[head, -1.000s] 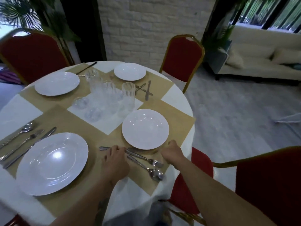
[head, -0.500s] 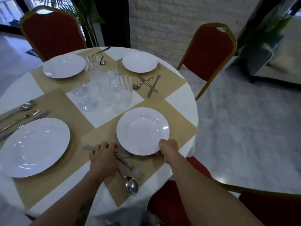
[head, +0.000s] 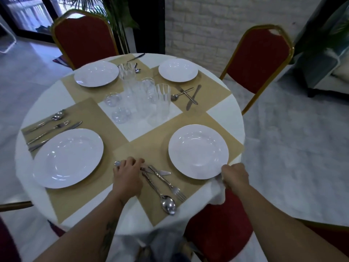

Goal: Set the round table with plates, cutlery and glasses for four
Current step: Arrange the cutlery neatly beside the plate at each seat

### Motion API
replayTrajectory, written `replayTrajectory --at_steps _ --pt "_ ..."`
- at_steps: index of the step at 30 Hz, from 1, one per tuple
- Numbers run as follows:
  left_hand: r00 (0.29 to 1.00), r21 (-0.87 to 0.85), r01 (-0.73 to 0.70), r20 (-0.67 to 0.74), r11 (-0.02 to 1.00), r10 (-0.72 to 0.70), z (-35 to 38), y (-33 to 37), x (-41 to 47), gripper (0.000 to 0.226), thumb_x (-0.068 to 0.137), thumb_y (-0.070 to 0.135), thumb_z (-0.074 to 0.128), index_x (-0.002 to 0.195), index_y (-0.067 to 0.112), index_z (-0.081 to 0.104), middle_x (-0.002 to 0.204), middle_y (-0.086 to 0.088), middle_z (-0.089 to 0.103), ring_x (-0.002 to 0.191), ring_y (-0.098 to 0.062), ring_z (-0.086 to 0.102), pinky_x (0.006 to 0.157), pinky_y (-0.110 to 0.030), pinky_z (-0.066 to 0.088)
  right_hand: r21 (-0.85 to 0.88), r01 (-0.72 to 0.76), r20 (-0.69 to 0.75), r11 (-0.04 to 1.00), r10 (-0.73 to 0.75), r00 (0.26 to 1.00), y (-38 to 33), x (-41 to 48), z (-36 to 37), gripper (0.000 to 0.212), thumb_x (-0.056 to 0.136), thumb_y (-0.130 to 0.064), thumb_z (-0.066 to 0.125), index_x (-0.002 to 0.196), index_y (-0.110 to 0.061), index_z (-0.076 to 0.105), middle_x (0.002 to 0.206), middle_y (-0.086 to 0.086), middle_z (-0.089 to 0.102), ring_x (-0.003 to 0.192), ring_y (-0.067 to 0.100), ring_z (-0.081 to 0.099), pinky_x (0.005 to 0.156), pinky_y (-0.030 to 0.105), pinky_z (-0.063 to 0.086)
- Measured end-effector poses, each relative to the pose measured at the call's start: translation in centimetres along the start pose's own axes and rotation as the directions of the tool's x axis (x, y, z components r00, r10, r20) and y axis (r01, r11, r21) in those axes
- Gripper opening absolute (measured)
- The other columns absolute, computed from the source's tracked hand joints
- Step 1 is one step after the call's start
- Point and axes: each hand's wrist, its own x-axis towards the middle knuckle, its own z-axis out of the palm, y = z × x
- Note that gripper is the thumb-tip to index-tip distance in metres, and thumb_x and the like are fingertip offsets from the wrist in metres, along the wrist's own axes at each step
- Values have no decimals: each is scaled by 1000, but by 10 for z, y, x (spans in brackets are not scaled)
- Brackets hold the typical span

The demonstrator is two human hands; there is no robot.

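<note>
Four white plates lie on tan placemats on the round table [head: 222, 114]. My right hand [head: 234, 176] grips the near rim of the near right plate [head: 198, 151]. My left hand [head: 128, 174] is curled over the handles of a knife [head: 162, 173], fork [head: 177, 191] and spoon [head: 168, 205] just left of that plate; the knife's handle end sticks out past my fingers. The near left plate [head: 68, 157] has cutlery [head: 51, 127] laid beside it. The far left plate [head: 96, 73] and far right plate [head: 178, 69] sit beyond a cluster of clear glasses [head: 143, 99] in the centre.
Crossed cutlery [head: 187, 95] lies near the far right plate, and more cutlery [head: 136, 63] at the far edge. Red chairs with gold frames stand at the far left [head: 83, 40], far right [head: 260, 57] and tucked under the near edge [head: 219, 224].
My right hand has closed on the near right plate's rim and the plate sits further right on its mat. The fork and spoon under my left hand now angle toward the table edge.
</note>
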Motion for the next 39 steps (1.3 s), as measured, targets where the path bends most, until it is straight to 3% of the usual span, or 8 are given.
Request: replayTrajectory --at_steps 4,7,10,13,24,30,35,39 --pt "996 91 -85 -32 992 88 6 -23 7 51 67 12 56 115 27 61 109 0 56 101 -29 52 85 -42 39 -312 334 -204 889 -406 891 9 -36 -1 42 78 -17 62 116 -17 43 106 4 55 87 27 59 73 38 48" --pt "992 113 -121 -30 986 125 2 -27 13 37 68 11 55 102 26 61 102 2 58 99 -27 53 85 -40 38 -410 538 28 737 -579 815 17 -66 23 28 79 -17 55 106 -23 51 93 -2 58 81 19 57 68 33 44" --pt "987 131 -158 11 979 158 -1 -28 16 32 72 10 50 98 26 57 100 4 58 100 -24 51 89 -39 37 -469 624 303 625 -549 779 24 -97 54 15 82 -25 50 96 -27 55 91 -7 59 83 16 55 70 32 43" --pt "980 157 -197 41 968 192 -4 -31 14 28 76 10 46 98 26 52 100 6 56 97 -21 49 88 -35 36 -519 675 419 525 -532 736 31 -119 80 19 87 -31 48 103 -23 54 102 -3 56 93 21 55 76 35 45" --pt "980 -10 -189 67 982 189 -3 -32 1 26 82 12 46 104 23 53 102 0 59 93 -26 55 82 -36 41 -634 736 526 239 -565 636 45 -132 123 30 87 -23 58 114 -20 48 120 2 47 104 24 48 69 33 40" --pt "995 -216 -55 69 975 72 -6 -30 6 20 81 4 51 98 15 51 93 -4 54 76 -22 49 63 -30 36 -627 751 519 209 -607 602 39 -131 131 24 91 -22 56 114 -20 51 117 2 48 104 24 48 70 31 40" --pt "997 -338 27 78 941 -1 -8 -23 15 24 81 2 48 100 15 53 95 -2 55 79 -22 50 65 -31 38 -638 666 328 387 -646 690 29 -124 132 34 83 -19 55 116 -16 49 115 3 48 104 25 50 73 33 44" --pt "995 -400 43 103 915 -2 -11 -5 24 30 86 3 47 112 13 56 105 -7 62 79 -20 50 66 -31 39 -687 593 279 421 -601 749 23 -117 137 30 88 -18 52 118 -13 51 119 7 47 107 27 52 77 37 47"
